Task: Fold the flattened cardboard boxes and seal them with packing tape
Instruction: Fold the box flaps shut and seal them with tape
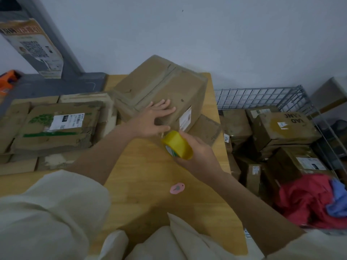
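Box near table edge, hand-pressed

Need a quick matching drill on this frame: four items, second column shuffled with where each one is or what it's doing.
Items:
1. left hand
2. tape roll
3. pink cutter
4. red cloth

States:
A. lying free on the table
B. held in the right hand
C. fingers spread on the folded box
D. off the table, beside the boxes in the wire cage

Pairs: 1-C, 2-B, 3-A, 4-D
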